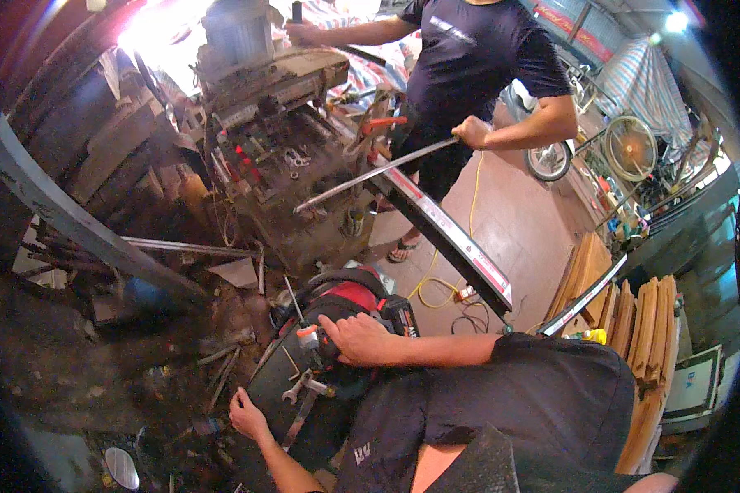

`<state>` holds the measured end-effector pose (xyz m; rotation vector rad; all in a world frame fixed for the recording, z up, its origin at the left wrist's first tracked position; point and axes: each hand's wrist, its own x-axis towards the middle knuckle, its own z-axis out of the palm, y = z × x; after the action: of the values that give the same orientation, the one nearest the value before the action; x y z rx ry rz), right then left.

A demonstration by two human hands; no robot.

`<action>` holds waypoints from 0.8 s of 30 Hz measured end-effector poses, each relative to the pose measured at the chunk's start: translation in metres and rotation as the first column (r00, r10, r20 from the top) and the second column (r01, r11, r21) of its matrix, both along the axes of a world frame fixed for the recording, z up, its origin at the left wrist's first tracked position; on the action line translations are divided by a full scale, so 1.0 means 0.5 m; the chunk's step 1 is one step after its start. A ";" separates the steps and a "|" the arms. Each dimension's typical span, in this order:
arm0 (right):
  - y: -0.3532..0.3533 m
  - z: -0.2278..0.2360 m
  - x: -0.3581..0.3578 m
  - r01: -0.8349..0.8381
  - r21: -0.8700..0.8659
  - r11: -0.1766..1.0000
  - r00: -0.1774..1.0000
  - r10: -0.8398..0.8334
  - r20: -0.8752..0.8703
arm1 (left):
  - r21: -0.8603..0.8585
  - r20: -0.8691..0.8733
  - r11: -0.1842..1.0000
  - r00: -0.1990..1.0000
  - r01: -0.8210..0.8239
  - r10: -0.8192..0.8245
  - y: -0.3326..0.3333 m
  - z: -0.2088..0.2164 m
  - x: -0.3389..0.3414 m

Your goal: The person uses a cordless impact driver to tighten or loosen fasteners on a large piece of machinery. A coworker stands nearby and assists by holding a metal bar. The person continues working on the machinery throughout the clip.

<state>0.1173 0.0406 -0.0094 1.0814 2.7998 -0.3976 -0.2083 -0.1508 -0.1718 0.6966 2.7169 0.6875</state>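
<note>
My right hand (pixel 360 339) is closed over a dark power tool with an orange collar (pixel 307 332), seemingly a cordless drill; the hand hides much of its body. My left hand (pixel 251 415) is beside the dark board-like surface (pixel 265 384), its fingers curled and fingertips together; anything between them is too small to make out. Between the hands lie a silver open-ended wrench (pixel 294 392) and a flat metal piece (pixel 302 417). A thin metal rod (pixel 293 297) points up beyond the tool. Close to my right hand are a red and black item (pixel 349 294) and a black battery pack (pixel 400 317).
Across from me a person in dark clothes (pixel 489 53) holds a metal bar (pixel 378 174) beside a large, dusty machine (pixel 284 156). A long metal rail (pixel 452 234) slants toward me. Wooden boards (pixel 651 333) stand at right; a yellow cable (pixel 427 289) crosses the floor. Scrap clutters the left.
</note>
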 end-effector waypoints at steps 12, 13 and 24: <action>-0.001 -0.021 0.001 0.007 0.004 1.000 1.000 -0.006 -0.021 | 0.983 0.120 0.180 0.815 -0.020 -0.566 0.621 0.492 0.253; 0.002 -0.023 0.002 0.015 0.020 1.000 1.000 -0.015 -0.024 | 0.966 0.183 0.258 0.781 -0.028 -0.597 0.624 0.508 0.284; 0.002 -0.032 0.002 0.017 0.033 0.999 1.000 -0.017 -0.022 | 0.911 -0.144 0.236 0.796 0.339 -0.588 0.698 0.508 0.345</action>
<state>0.1182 0.0416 -0.0255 1.1150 2.8271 -0.3683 -0.0357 0.1984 0.0822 1.4561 1.4735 1.9540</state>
